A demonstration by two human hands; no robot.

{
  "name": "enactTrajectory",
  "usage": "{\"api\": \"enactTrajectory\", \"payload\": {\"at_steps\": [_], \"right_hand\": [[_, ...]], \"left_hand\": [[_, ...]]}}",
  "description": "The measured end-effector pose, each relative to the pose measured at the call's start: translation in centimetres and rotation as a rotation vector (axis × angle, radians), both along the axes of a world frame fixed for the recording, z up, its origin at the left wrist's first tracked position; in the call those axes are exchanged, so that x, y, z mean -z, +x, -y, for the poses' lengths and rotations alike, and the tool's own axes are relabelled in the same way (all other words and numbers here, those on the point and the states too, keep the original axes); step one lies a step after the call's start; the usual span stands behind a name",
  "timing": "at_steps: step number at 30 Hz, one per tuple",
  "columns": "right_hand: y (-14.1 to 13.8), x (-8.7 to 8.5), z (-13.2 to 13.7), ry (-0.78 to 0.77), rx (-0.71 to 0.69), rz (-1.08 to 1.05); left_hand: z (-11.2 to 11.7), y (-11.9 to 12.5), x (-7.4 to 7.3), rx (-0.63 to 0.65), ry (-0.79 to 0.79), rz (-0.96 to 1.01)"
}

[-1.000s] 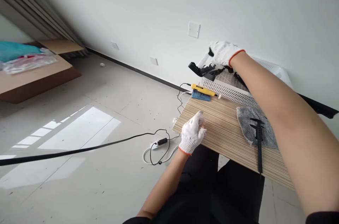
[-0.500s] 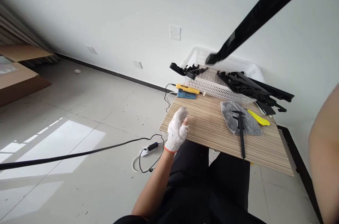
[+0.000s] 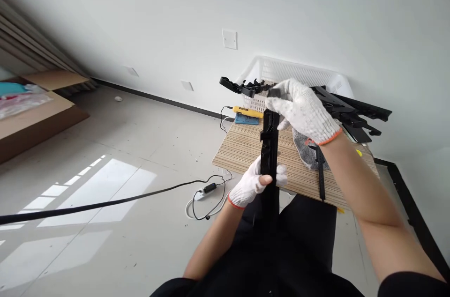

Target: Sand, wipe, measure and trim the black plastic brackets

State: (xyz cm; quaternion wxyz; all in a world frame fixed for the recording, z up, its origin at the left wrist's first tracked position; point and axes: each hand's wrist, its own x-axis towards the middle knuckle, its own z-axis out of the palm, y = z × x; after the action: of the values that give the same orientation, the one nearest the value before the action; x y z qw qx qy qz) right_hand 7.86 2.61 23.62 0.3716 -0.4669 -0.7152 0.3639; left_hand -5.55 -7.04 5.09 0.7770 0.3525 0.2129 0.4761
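In front of me a long black plastic part (image 3: 269, 147), with clips and ribs along its side, stands nearly upright over the table's front edge. My left hand (image 3: 253, 183), in a white knit glove with the thumb tip bare, is wrapped round its lower half. Gloved in the same way, my right hand (image 3: 298, 107) grips the upper end between thumb and fingers. The part's bottom end blends into my dark clothing. Behind my right hand, a white plastic basket (image 3: 298, 68) carries more black plastic parts (image 3: 351, 108), partly covered by the hand.
On the striped wooden table (image 3: 235, 144) lie a yellow-handled tool (image 3: 248, 112), a blue packet (image 3: 247, 120), a grey cloth (image 3: 300, 147) and a black caliper (image 3: 321, 175). Cables with a small black adapter (image 3: 210, 188) run over the floor at left. An open cardboard box (image 3: 38, 114) stands far left.
The long black part has come down from the upper right to stand upright before me. My left hand has closed round it, and my right hand has come into view holding its top.
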Motion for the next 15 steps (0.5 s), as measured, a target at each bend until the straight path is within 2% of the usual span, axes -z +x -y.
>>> {"api": "enactTrajectory", "payload": {"at_steps": [3, 6, 9, 12, 15], "right_hand": [[3.3, 1.5, 1.4, -0.072, 0.109, -0.040], [7.9, 3.0, 3.4, -0.148, 0.235, 0.081], [11.2, 6.1, 4.9, -0.324, 0.396, 0.449], [12.5, 10.1, 5.1, -0.426, 0.580, 0.901], [12.8, 12.9, 4.7, -0.521, 0.578, 1.020]], "left_hand": [[-0.4, 0.0, 0.7, -0.077, -0.014, -0.162], [-1.2, -0.1, 1.4, -0.117, -0.005, -0.239], [-2.2, 0.4, 1.5, -0.159, 0.010, -0.315], [-3.1, 1.6, 1.4, -0.179, 0.061, -0.402], [-3.8, 2.8, 1.8, -0.233, 0.124, -0.505]]}}
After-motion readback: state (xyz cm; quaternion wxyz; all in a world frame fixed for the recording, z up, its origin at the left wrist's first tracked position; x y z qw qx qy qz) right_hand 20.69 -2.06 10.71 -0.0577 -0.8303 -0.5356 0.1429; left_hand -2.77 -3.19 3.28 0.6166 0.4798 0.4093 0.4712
